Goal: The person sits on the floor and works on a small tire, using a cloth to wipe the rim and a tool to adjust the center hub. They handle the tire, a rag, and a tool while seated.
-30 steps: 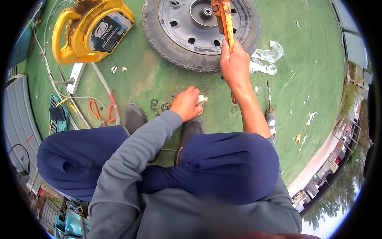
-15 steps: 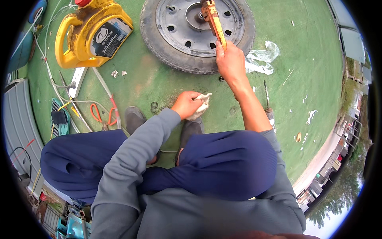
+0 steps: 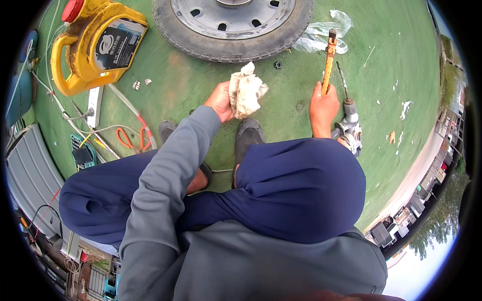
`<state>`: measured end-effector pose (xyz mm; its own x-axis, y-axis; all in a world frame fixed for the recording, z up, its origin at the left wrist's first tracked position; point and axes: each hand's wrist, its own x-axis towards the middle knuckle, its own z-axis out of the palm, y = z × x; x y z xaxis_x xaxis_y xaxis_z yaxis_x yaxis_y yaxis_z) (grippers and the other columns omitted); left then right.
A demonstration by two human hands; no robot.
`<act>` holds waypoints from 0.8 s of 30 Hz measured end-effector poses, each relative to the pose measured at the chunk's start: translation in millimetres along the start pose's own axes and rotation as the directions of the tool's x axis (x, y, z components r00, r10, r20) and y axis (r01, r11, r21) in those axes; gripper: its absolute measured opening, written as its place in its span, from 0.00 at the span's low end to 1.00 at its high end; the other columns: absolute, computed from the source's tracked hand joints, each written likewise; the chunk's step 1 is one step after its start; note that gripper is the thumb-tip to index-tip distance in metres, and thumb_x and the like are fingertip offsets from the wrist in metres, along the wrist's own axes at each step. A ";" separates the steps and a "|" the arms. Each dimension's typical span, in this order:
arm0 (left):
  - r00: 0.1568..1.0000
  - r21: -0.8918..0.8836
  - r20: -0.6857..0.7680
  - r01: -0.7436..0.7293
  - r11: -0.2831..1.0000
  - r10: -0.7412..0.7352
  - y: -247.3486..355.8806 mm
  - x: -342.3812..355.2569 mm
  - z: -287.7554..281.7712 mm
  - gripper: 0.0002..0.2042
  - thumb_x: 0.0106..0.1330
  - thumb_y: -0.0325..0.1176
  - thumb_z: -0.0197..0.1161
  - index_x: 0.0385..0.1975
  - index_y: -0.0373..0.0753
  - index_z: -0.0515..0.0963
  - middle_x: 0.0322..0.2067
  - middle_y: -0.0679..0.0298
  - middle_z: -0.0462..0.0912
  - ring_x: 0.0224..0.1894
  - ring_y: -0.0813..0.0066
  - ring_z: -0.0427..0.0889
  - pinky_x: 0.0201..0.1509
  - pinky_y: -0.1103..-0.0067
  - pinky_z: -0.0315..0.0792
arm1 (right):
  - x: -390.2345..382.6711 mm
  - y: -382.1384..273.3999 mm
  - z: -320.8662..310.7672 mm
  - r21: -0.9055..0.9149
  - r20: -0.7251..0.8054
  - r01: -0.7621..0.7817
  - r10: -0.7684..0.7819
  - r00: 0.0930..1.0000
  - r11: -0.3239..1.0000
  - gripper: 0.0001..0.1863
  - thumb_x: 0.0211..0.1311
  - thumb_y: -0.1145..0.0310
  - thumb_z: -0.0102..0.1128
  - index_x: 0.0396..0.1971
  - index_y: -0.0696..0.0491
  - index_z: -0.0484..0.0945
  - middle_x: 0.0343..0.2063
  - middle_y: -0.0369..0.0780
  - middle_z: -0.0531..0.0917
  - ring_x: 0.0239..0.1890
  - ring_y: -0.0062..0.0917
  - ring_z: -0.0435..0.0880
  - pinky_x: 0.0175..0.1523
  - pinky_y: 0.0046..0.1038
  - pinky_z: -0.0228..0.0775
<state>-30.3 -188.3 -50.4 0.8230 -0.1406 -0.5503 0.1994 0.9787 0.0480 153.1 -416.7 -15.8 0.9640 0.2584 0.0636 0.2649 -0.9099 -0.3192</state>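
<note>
My left hand (image 3: 221, 102) is closed around a crumpled whitish rag (image 3: 246, 93), held up over the floor just in front of my shoe. The fist of my right hand (image 3: 324, 108) grips the lower end of a worn orange wrench (image 3: 329, 61), which points away from me, its metal head seen edge-on. Beyond both hands lies a wheel (image 3: 228, 47), a grey steel rim inside a black tyre, cut off by the upper edge. A small dark nut (image 3: 277, 65) rests on the green floor near the tyre.
A power drill (image 3: 349, 120) with a long bit lies right of my right hand. Clear plastic film (image 3: 321, 37) is beside the tyre. At left stand a yellow jug (image 3: 83, 55), a white power strip (image 3: 94, 108), cables, orange-handled pliers (image 3: 124, 138) and a grey case (image 3: 32, 160).
My right hand has drawn the wrench back from the wheel's hub, toward me and to the right. My left hand has risen with the rag. The view has shifted, so the wheel sits higher.
</note>
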 end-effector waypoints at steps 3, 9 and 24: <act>0.986 -0.038 0.166 0.039 0.999 -0.032 6.7 1.3 -0.6 0.23 0.73 0.46 0.60 0.59 0.36 0.78 0.51 0.57 0.86 0.50 0.63 0.87 0.57 0.64 0.82 | -18.4 5.3 -4.2 -0.152 -0.023 0.074 -0.078 0.997 0.986 0.17 0.68 0.59 0.67 0.45 0.58 0.80 0.27 0.47 0.86 0.29 0.50 0.84 0.39 0.52 0.75; 0.998 0.111 -0.058 0.001 0.994 0.006 1.1 -5.5 20.7 0.22 0.74 0.42 0.62 0.63 0.38 0.76 0.56 0.56 0.84 0.51 0.64 0.87 0.56 0.66 0.82 | -52.1 -53.7 -19.3 0.552 0.265 -0.042 -0.127 0.956 0.833 0.14 0.69 0.69 0.68 0.50 0.59 0.82 0.32 0.40 0.86 0.33 0.26 0.85 0.41 0.29 0.78; 0.905 0.299 -0.314 -0.193 0.935 0.287 -20.9 14.0 32.3 0.09 0.78 0.28 0.55 0.49 0.33 0.80 0.41 0.61 0.88 0.39 0.75 0.87 0.44 0.76 0.82 | -87.9 -92.1 30.9 0.801 0.579 -0.577 0.036 0.814 0.158 0.13 0.70 0.73 0.69 0.47 0.64 0.81 0.37 0.38 0.88 0.38 0.15 0.84 0.45 0.20 0.78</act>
<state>-5.8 -215.5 -32.3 0.6351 0.2005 -0.7459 0.1870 0.8971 0.4004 43.2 -345.6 -21.2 0.7803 0.3659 -0.5072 -0.5339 -0.0326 -0.8449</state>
